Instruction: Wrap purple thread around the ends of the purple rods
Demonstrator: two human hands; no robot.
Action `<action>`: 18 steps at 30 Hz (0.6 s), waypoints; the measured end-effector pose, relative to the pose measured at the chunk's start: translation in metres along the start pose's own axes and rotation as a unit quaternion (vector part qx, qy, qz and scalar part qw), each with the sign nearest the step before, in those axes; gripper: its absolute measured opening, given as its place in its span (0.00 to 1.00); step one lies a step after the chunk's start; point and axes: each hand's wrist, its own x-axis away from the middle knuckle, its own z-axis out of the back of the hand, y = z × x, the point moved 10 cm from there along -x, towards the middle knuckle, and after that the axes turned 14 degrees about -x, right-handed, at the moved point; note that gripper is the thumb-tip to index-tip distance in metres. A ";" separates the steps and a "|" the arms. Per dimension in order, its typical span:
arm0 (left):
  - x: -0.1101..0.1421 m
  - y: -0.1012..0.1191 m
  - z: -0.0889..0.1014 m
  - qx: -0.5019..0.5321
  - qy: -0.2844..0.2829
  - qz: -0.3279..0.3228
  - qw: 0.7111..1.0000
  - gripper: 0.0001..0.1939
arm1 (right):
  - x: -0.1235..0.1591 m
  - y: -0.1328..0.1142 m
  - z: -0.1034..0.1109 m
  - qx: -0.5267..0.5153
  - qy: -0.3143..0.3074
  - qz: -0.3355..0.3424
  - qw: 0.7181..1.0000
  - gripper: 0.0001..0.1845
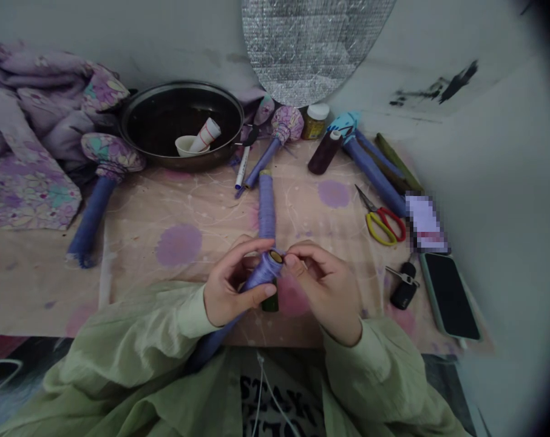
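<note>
My left hand [232, 282] is wrapped round a purple-wrapped stick [257, 274], close to its tip. The stick slants up from my lap, and its round tan end faces upward. At that end my right hand [327, 282] has thumb and forefinger pinched together beside the purple wrapping. What they grip is too small to make out; it may be a bit of the wrapping. Beyond the hands a purple-wrapped tube [266, 209] lies on the table. Just below the fingers a dark green piece [270, 302] shows, partly hidden by my left thumb.
The patterned tablecloth [220, 209] holds a black pan [141, 136] with a cup, a marker [242, 168], a dark bottle [325, 153] and a jar [315, 121]. Scissors [380, 224], keys [403, 285] and a phone [451, 295] lie right. Cloth-headed mallets [95, 209] lie left and behind.
</note>
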 end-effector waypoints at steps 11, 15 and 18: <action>0.006 0.004 0.000 -0.054 0.010 -0.024 0.998 0.29 | 0.021 -0.008 -0.019 0.070 -0.012 0.051 0.996 0.06; 0.006 0.005 0.000 -0.066 0.010 -0.037 0.997 0.29 | 0.023 -0.008 -0.022 0.078 -0.016 0.062 0.995 0.05; 0.004 0.006 0.002 -0.074 0.021 -0.040 0.996 0.29 | 0.023 -0.007 -0.023 0.075 -0.017 0.058 0.995 0.03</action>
